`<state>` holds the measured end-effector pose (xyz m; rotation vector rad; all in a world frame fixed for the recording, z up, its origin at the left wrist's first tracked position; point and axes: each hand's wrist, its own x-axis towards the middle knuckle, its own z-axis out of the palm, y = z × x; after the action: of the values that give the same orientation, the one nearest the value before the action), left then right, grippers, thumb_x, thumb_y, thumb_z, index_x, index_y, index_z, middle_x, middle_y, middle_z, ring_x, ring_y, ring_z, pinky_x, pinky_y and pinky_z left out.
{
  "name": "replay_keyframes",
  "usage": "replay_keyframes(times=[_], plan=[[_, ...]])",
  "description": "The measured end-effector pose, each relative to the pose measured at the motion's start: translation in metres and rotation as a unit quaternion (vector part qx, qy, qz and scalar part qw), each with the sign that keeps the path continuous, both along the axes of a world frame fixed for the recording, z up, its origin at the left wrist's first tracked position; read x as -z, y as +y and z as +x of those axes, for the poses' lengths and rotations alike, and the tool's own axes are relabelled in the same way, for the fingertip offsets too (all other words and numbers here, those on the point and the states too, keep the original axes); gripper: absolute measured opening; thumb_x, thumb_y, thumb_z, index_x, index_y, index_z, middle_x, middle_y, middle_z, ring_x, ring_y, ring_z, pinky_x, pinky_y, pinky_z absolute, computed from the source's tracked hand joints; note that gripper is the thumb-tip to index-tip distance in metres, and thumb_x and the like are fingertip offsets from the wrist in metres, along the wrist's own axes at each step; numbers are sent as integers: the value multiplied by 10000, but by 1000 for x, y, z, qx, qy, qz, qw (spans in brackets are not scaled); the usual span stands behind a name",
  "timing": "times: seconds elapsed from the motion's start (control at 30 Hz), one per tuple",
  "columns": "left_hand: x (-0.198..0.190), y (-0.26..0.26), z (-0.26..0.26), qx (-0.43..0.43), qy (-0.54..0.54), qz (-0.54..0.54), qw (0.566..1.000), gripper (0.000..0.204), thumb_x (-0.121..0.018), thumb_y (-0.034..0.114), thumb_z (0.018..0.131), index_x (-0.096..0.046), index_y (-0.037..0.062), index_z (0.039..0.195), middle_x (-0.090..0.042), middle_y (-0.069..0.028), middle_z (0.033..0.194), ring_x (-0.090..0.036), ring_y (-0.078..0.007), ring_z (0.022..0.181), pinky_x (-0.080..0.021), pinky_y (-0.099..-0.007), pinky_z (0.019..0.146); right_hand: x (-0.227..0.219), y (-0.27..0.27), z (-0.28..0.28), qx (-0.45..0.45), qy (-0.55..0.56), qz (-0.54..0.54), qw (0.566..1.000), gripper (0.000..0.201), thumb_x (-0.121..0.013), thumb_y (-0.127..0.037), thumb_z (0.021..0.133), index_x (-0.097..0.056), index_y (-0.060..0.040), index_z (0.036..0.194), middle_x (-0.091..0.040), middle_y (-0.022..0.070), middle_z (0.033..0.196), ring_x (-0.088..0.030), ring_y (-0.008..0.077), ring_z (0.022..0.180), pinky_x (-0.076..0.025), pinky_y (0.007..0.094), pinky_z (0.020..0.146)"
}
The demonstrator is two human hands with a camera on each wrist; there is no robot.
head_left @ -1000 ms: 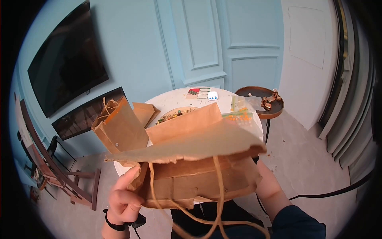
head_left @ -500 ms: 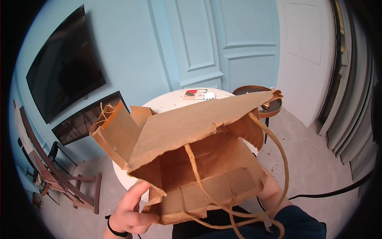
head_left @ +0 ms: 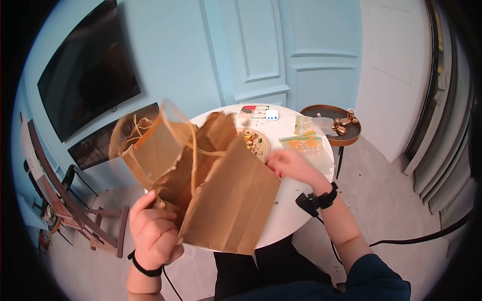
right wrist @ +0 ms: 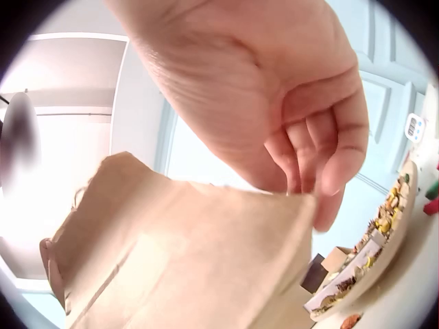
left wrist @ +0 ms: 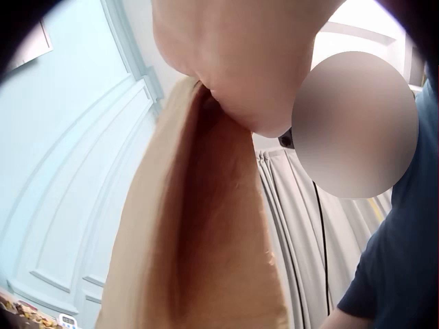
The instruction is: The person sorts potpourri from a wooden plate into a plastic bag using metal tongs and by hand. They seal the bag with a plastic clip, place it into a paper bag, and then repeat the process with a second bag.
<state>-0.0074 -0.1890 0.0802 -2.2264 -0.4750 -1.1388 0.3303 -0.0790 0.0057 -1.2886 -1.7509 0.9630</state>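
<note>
A brown paper bag [head_left: 233,200] with twisted paper handles is tilted over the near side of the round white table [head_left: 288,210], its torn-edged mouth facing up and left. My left hand [head_left: 155,231] grips the bag near its mouth, fingers bent over the paper. Close by the bag's right edge is my right hand [head_left: 293,165], slightly blurred. In the right wrist view its loosely curled fingers [right wrist: 346,130] hang right at a corner of the bag [right wrist: 192,253], with nothing pinched between them. Partly hidden behind the bag, a round wooden tray [head_left: 263,145] holds small mixed pieces.
A second paper bag [head_left: 155,155] stands at the table's left. Clear zip bags with orange pieces [head_left: 304,145] lie on the right, a small white timer [head_left: 271,115] and a printed card [head_left: 253,111] at the back. Beyond is a dark round side table [head_left: 329,113] with copper-coloured objects.
The paper bag has turned, its mouth swinging from facing me to the upper left. My right hand, earlier hidden behind it, has come into view on the right. The left hand keeps its hold.
</note>
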Motion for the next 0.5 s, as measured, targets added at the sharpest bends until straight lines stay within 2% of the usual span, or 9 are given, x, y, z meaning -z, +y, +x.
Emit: replay_keyframes(times=[0.07, 0.13, 0.2, 0.27, 0.3, 0.37, 0.4, 0.47, 0.5], plan=[[6, 8, 0, 6, 13, 36, 999, 169, -577, 43, 558, -447, 94, 652, -477, -18, 687, -540, -195, 685, -497, -470, 850, -30, -11, -4, 84, 130, 225, 962, 202, -465, -79, 927, -606, -24, 1062, -636, 10, 847, -605, 76, 740, -482, 228, 608], [7, 11, 2, 7, 52, 96, 994, 168, -565, 78, 557, -442, 135, 657, -428, 4, 678, -493, -168, 649, -515, -366, 753, -77, -41, -10, 24, 235, 336, 912, 195, -467, -77, 944, -598, -40, 1084, -640, 2, 907, -589, 66, 852, -485, 237, 723], [10, 12, 7, 31, 75, 121, 989, 162, -557, 93, 572, -442, 162, 662, -420, 15, 678, -482, -158, 645, -508, -336, 741, -119, -82, -32, -68, 254, 386, 884, 167, -492, -31, 906, -621, -37, 1012, -652, 11, 881, -601, 99, 844, -478, 254, 770], [10, 12, 15, 60, 113, 155, 980, 164, -550, 136, 609, -441, 233, 684, -392, 40, 677, -447, -128, 632, -492, -276, 718, -151, -100, -46, -229, 38, 455, 860, 144, -517, 5, 849, -632, -36, 925, -654, 37, 845, -622, 153, 821, -482, 270, 744], [10, 12, 19, 60, 111, 154, 980, 164, -550, 136, 609, -441, 233, 684, -392, 40, 677, -447, -128, 632, -492, -276, 718, -161, -116, -61, -299, -21, 324, 897, 139, -509, 15, 795, -628, -49, 827, -640, 71, 805, -614, 203, 767, -477, 297, 692], [10, 11, 24, 82, 134, 162, 974, 171, -569, 160, 611, -449, 248, 696, -385, 39, 678, -446, -121, 631, -491, -272, 716, -163, -108, -78, -427, -294, 220, 826, 174, -453, -41, 839, -624, -46, 864, -628, 110, 765, -607, 241, 763, -491, 329, 705], [12, 9, 26, 88, 130, 164, 974, 161, -567, 169, 626, -454, 245, 711, -383, 41, 679, -436, -112, 624, -491, -264, 714, -164, -103, -88, -427, -294, 219, 827, 174, -453, -41, 839, -624, -46, 864, -628, 110, 765, -607, 241, 763, -491, 329, 705], [12, 4, 25, 109, 132, 159, 972, 151, -559, 168, 634, -458, 241, 719, -382, 41, 677, -429, -108, 621, -490, -261, 716, -159, -87, -103, -451, -490, 30, 746, 196, -436, -85, 850, -607, -46, 935, -620, 111, 802, -597, 274, 780, -480, 360, 697], [12, 1, 24, 130, 134, 154, 970, 141, -551, 167, 641, -463, 237, 726, -380, 41, 674, -423, -105, 617, -488, -258, 718, -126, -64, -100, -462, -465, 36, 754, 227, -475, -203, 855, -565, -32, 974, -603, 112, 786, -598, 294, 792, -473, 386, 685]])
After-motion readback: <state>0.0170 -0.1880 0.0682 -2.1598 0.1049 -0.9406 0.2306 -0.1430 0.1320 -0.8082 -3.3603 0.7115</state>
